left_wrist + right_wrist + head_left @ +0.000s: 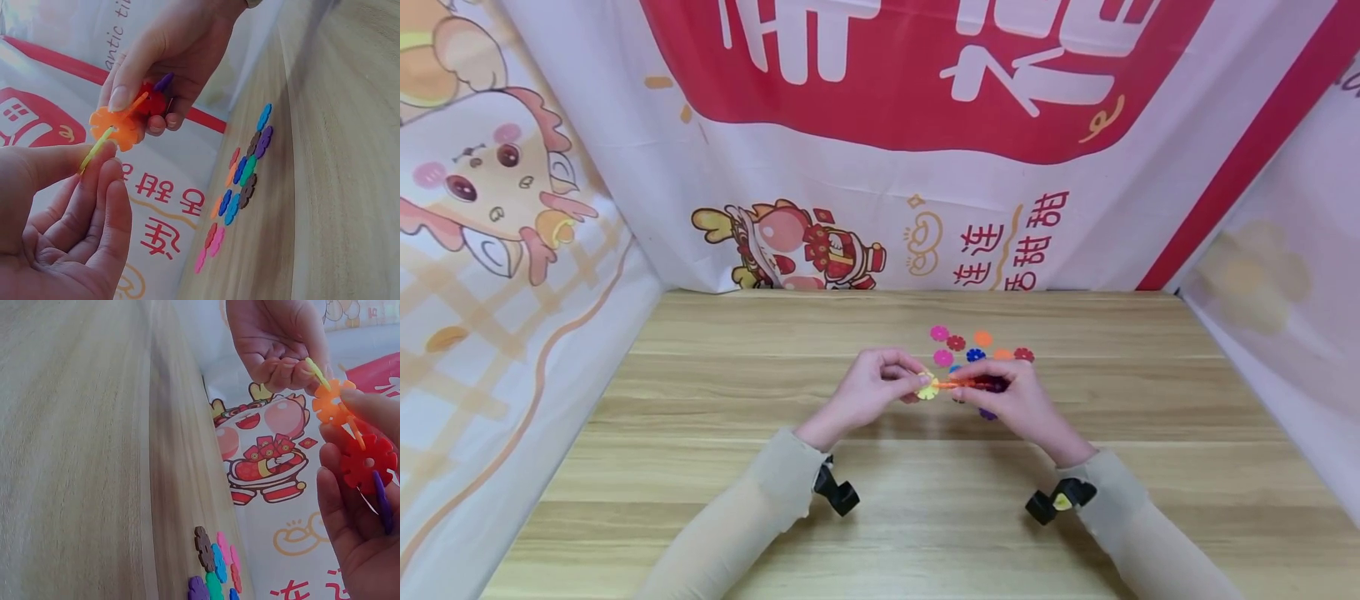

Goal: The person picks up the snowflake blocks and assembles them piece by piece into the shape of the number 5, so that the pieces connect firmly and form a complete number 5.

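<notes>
Above the wood-grained worktop, both hands are closed in pinches: by the right hand, a chain of orange, red and purple slotted plastic discs is held; by the left hand, a yellow flower-shaped plastic disc, set against the chain's orange end. The slots are best aligned crosswise and pushed straight (twisting may loosen neighbouring joints).

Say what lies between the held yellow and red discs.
Between the yellow disc and the red disc, the right wrist view shows a face-on orange disc and an edge-on orange disc.
</notes>
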`<state>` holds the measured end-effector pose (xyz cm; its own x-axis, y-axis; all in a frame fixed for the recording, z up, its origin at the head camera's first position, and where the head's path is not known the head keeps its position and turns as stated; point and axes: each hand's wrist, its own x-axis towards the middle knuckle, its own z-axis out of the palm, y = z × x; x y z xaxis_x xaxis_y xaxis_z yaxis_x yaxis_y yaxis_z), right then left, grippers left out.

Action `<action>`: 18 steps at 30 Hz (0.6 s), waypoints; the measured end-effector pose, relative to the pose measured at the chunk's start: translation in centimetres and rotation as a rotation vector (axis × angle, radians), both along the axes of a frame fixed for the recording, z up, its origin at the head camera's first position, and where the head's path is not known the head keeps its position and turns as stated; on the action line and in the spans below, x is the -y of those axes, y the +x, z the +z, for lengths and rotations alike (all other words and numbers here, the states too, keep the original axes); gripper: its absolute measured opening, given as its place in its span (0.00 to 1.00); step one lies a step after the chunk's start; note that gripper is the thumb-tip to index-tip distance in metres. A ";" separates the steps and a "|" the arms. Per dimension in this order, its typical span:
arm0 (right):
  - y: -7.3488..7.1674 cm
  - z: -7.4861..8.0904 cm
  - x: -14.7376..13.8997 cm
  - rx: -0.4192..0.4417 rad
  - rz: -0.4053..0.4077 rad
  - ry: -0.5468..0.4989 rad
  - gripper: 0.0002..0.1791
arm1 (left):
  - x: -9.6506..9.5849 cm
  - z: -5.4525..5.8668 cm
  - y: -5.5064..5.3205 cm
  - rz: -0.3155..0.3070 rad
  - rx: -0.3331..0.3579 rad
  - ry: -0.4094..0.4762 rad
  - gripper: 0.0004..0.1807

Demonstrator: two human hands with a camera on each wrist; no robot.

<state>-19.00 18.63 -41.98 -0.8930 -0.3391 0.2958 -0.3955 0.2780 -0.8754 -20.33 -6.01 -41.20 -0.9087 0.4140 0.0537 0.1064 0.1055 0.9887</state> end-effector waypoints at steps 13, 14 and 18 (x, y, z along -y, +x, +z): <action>0.0 0.2 -0.8 0.119 -0.022 0.082 0.25 | 0.3 0.1 -0.2 0.000 0.033 -0.012 0.08; 0.0 0.1 -0.9 0.126 -0.024 0.086 0.25 | 0.3 0.1 -0.2 -0.001 0.036 -0.013 0.08; 0.0 0.1 -1.0 0.137 -0.037 0.099 0.25 | 0.3 0.2 -0.2 -0.006 0.043 -0.021 0.09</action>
